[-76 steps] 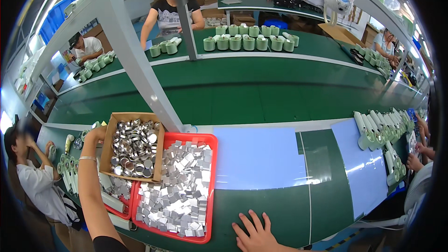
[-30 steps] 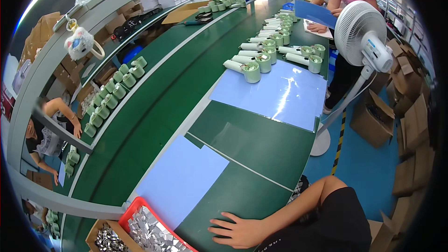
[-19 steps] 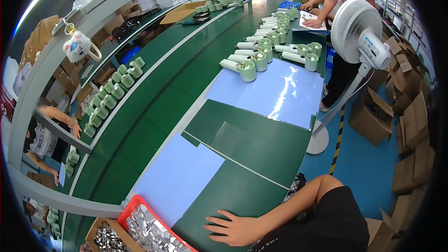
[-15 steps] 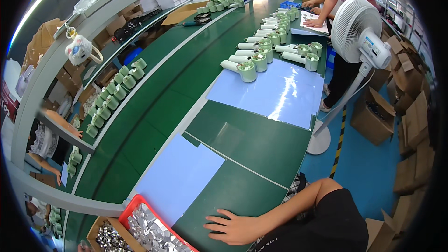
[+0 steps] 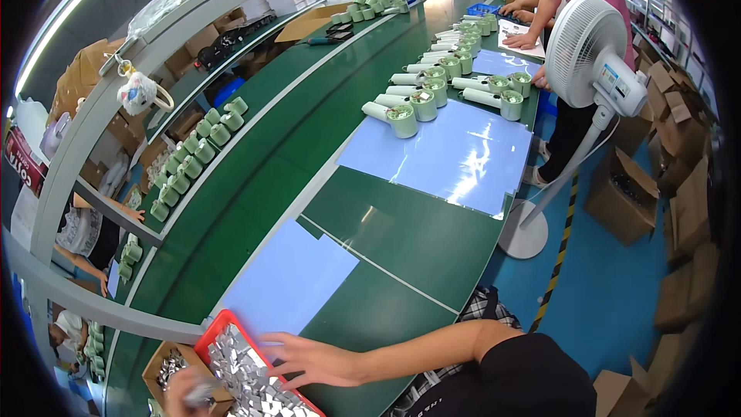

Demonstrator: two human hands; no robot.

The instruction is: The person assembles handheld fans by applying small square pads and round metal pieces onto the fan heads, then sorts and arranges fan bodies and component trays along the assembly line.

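Note:
My right hand (image 5: 320, 361) reaches over the edge of a red plastic bin (image 5: 248, 337), its fingers spread and nothing in them. Small silvery metal pieces (image 5: 245, 371) fill that bin. At the lower left, my left hand (image 5: 183, 392) is smeared by motion over a cardboard box (image 5: 154, 363) of shiny metal parts (image 5: 171, 367). A blurred greyish shape shows against its fingers; I cannot make out whether it is held. A pale blue sheet (image 5: 292, 274) lies on the green bench beside the bin.
Pale green cup-like housings with handles (image 5: 402, 120) stand in rows on the far bench, by a second blue sheet (image 5: 455, 154). A white fan (image 5: 590, 38) stands at the right. Co-workers are beyond. A grey frame (image 5: 116, 313) crosses the left side.
My right hand has moved left from the bench to the red bin's edge. My left hand has come into view over the cardboard box. The view has shifted slightly.

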